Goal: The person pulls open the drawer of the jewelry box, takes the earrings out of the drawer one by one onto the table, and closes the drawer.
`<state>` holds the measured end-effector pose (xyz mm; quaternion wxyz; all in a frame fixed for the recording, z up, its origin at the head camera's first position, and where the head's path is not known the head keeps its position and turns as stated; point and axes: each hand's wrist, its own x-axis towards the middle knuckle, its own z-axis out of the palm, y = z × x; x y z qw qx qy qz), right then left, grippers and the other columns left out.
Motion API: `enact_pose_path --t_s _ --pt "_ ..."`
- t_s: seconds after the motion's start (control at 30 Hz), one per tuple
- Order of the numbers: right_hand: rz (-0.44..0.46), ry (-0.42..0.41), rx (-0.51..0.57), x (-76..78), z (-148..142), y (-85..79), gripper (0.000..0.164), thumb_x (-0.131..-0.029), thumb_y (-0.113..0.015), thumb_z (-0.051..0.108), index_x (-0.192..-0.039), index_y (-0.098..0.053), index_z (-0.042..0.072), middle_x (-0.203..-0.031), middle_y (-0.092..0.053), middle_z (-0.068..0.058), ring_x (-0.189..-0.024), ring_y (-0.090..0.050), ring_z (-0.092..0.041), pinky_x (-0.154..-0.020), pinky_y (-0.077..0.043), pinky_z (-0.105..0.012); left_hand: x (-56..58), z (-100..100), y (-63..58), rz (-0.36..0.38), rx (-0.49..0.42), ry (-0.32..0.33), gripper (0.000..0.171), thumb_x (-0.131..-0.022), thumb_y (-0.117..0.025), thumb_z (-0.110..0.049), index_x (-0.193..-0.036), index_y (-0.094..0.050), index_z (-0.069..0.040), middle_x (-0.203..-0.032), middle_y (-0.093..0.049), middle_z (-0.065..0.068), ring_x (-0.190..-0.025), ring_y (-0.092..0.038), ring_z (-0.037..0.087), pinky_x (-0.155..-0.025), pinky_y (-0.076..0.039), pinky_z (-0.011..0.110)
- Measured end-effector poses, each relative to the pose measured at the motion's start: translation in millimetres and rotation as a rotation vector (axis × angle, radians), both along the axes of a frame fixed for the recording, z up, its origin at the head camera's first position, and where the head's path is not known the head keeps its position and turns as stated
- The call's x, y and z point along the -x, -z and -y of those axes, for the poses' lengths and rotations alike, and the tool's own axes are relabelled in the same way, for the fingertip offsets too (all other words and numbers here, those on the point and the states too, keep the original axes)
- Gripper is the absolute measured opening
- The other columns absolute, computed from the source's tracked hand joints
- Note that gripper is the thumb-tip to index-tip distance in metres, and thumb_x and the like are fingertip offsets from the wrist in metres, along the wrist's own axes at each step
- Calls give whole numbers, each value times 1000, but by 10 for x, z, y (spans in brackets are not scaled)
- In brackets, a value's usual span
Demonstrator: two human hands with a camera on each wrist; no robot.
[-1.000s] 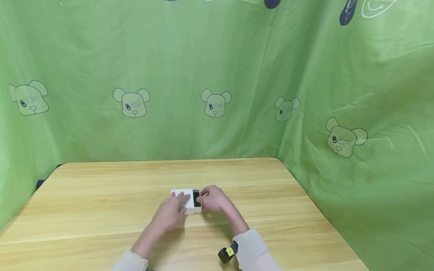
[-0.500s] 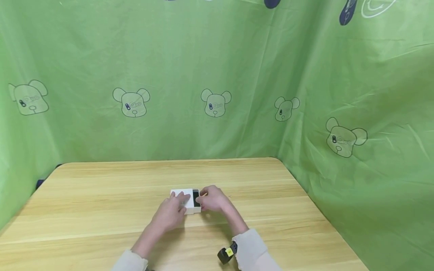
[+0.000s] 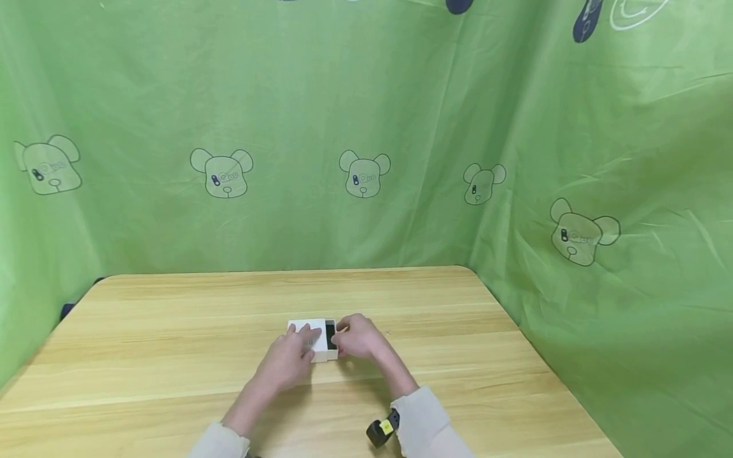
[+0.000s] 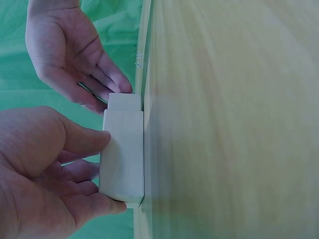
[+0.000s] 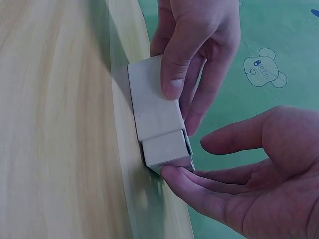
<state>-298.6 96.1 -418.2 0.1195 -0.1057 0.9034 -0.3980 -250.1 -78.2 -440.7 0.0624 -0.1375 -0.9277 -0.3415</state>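
A white sliding box, its sleeve (image 3: pixel 320 345) lying flat on the table, has an inner tray (image 3: pixel 331 355) sticking out partway on the right. Something dark (image 3: pixel 330 336) shows inside the tray's exposed part. My left hand (image 3: pixel 284 359) holds the sleeve, thumb on the near side wall and fingers over the top and the left end. My right hand (image 3: pixel 357 337) is at the tray's right end. In the right wrist view, fingertips of that hand (image 5: pixel 269 184) touch the end wall of the tray (image 5: pixel 165 148), and its thumb stands apart from the box.
The wooden table (image 3: pixel 172 331) stretches around the box on all sides. A green curtain (image 3: pixel 292 222) with bear-head prints hangs behind it and along the right side. A black wrist device (image 3: pixel 379 432) with a yellow mark sits at my right cuff.
The tray has slid slightly left into the sleeve, so less of it sticks out. My right hand has shifted a little left with it; the left hand and sleeve stay put.
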Motion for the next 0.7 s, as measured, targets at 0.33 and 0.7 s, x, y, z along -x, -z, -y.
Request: enact_pose_path --t_s 0.33,0.7 --pt "-2 1 15 -21 33 6 47 -88 -67 8 -129 -60 -13 -94 -74 -17 -80 -73 -27 -76 -60 -37 6 -4 7 8 0 -1 42 -92 -65 1 -133 -64 -3 -144 -54 29 -137 -40 60 -112 -32 71" --pt "10 -11 42 -34 61 23 48 -89 -66 9 -130 -59 -13 -108 -74 -23 -84 -75 -29 -88 -62 -46 6 -4 9 8 2 -10 42 -92 -66 0 -133 -65 -4 -144 -54 28 -137 -41 59 -111 -32 72"
